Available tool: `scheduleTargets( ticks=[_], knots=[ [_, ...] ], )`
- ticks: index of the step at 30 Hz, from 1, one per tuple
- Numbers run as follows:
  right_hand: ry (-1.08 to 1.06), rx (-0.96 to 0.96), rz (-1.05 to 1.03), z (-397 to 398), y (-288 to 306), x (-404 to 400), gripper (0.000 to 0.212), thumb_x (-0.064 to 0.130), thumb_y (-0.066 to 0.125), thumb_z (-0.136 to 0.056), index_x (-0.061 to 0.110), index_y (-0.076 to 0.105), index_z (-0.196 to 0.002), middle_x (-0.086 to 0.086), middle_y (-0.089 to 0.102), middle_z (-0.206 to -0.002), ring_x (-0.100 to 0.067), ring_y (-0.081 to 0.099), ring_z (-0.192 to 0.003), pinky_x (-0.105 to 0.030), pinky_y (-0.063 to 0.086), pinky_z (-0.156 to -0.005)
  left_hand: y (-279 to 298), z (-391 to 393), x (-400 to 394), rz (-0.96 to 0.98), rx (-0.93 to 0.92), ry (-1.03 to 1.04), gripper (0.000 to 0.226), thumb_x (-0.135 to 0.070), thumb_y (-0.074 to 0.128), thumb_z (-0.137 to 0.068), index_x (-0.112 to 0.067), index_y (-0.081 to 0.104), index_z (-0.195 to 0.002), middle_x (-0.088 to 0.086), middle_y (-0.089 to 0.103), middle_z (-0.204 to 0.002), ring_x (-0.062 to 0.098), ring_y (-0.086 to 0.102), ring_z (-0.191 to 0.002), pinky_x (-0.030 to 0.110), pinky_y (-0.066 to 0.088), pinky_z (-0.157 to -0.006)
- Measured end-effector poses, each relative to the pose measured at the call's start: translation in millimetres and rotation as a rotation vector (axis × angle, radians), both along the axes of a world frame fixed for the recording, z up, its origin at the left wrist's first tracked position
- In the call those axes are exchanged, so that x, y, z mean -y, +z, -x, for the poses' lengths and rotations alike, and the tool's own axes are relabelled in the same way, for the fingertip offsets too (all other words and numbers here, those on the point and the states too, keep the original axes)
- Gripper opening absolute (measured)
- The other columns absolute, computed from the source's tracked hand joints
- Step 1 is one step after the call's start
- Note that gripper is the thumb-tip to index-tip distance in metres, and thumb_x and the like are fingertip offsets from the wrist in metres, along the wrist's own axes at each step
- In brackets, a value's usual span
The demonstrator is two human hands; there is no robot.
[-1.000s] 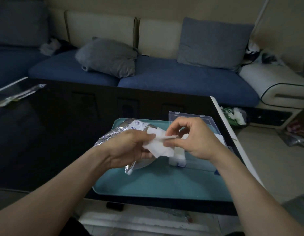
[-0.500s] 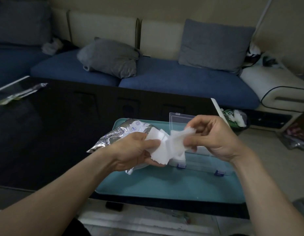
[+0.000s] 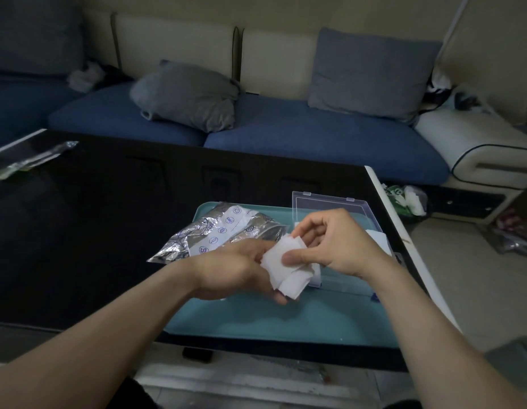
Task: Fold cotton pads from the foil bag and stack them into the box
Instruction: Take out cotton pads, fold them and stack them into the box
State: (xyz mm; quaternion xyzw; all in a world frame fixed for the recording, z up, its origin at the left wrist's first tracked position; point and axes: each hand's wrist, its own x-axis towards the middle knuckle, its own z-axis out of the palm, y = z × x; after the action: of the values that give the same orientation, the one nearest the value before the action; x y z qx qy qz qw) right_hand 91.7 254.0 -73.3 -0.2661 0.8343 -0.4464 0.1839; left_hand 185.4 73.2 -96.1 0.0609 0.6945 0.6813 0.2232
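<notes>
Left hand [image 3: 235,268], palm turned inward, grips the white cotton pads [image 3: 287,268] from below; right hand [image 3: 336,243] pinches their top with thumb and curled fingers, above the teal tray [image 3: 256,323], foil bag [image 3: 221,228] far-left, clear box [image 3: 330,203] far-right.

Foil bag [image 3: 224,231] left of box [image 3: 330,208], both on tray [image 3: 286,320].

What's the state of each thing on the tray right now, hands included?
cotton pads: a few overlapping, held between both hands above the tray
left hand: grips the pads from below
right hand: thumb pinches the pads
foil bag: crumpled, lying on the tray
clear plastic box: lid open, tilted back
teal tray: flat on the black table
</notes>
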Motion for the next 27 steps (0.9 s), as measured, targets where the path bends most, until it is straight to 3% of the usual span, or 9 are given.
scheduleTargets(
  ticks=[2,5,8,10,12,18,21,25,27],
  knots=[
    [-0.038,-0.049,0.006,1,-2,3,0.039,0.025,0.100,-0.052,0.018,0.073,-0.080,0.003,0.072,-0.070,-0.004,0.059,-0.058,-0.029,0.053,-0.062,1,1,1,-0.126,0.075,0.001,0.050,0.002,0.052,-0.077,0.010,0.050,-0.126,0.021,0.064,-0.109,0.034,0.063,-0.101,0.036,0.055,-0.087],
    [-0.083,-0.135,0.023,0,-6,8,0.040,0.037,0.096,-0.059,0.023,0.071,-0.087,0.011,0.068,-0.075,0.001,0.056,-0.061,-0.020,0.051,-0.062,0,4,-2,-0.170,0.077,0.163,0.039,-0.015,0.056,-0.097,0.009,0.053,-0.127,0.023,0.066,-0.106,0.035,0.067,-0.092,0.032,0.058,-0.071],
    [-0.049,-0.017,0.045,-1,-8,8,0.031,0.034,0.087,-0.075,0.022,0.070,-0.099,0.002,0.075,-0.090,-0.011,0.070,-0.081,-0.034,0.061,-0.075,-2,6,-2,-0.153,0.009,0.311,0.037,-0.018,0.044,-0.103,0.012,0.053,-0.123,0.029,0.064,-0.103,0.036,0.066,-0.084,0.029,0.056,-0.060],
    [0.007,0.144,0.091,0,-7,2,0.030,0.019,0.083,-0.079,0.012,0.071,-0.105,-0.011,0.076,-0.094,-0.023,0.073,-0.084,-0.040,0.062,-0.075,-2,7,-3,-0.182,0.022,0.358,0.036,-0.017,0.040,-0.105,0.011,0.054,-0.123,0.030,0.065,-0.104,0.037,0.065,-0.083,0.030,0.056,-0.060],
    [0.019,0.221,0.134,2,-6,-3,0.032,0.008,0.083,-0.077,0.003,0.071,-0.106,-0.014,0.076,-0.089,-0.026,0.073,-0.080,-0.038,0.062,-0.072,0,7,-5,-0.200,0.041,0.399,0.034,-0.017,0.040,-0.105,0.009,0.057,-0.121,0.029,0.066,-0.104,0.036,0.066,-0.084,0.032,0.058,-0.061],
    [-0.026,0.189,0.081,6,-1,-13,0.029,0.003,0.085,-0.074,0.004,0.072,-0.100,-0.010,0.077,-0.079,-0.020,0.073,-0.070,-0.032,0.061,-0.066,1,10,-5,0.070,-0.088,0.615,0.031,-0.013,0.043,-0.104,-0.004,0.067,-0.088,0.014,0.070,-0.076,0.023,0.071,-0.065,0.037,0.062,-0.061],
    [-0.052,0.237,0.128,11,6,-23,0.038,0.008,0.085,-0.070,0.003,0.069,-0.103,-0.013,0.077,-0.084,-0.021,0.074,-0.071,-0.028,0.059,-0.061,-1,13,1,0.100,-0.138,0.645,0.032,-0.010,0.040,-0.104,-0.001,0.068,-0.092,0.018,0.073,-0.084,0.029,0.073,-0.073,0.038,0.063,-0.072],
    [0.065,0.350,0.218,9,7,-25,0.037,0.010,0.082,-0.065,0.001,0.070,-0.099,-0.018,0.076,-0.086,-0.023,0.070,-0.068,-0.027,0.058,-0.058,-5,13,-1,0.106,-0.121,0.634,0.027,-0.012,0.043,-0.105,0.006,0.064,-0.100,0.006,0.071,-0.071,0.021,0.069,-0.066,0.033,0.062,-0.067],
    [0.098,0.345,0.202,7,5,-21,0.034,0.008,0.082,-0.069,0.000,0.071,-0.100,-0.019,0.075,-0.087,-0.025,0.069,-0.068,-0.027,0.057,-0.058,-5,12,-5,0.064,-0.074,0.601,0.026,-0.014,0.045,-0.105,0.004,0.064,-0.107,0.007,0.069,-0.077,0.020,0.065,-0.069,0.031,0.058,-0.066]
  ],
)
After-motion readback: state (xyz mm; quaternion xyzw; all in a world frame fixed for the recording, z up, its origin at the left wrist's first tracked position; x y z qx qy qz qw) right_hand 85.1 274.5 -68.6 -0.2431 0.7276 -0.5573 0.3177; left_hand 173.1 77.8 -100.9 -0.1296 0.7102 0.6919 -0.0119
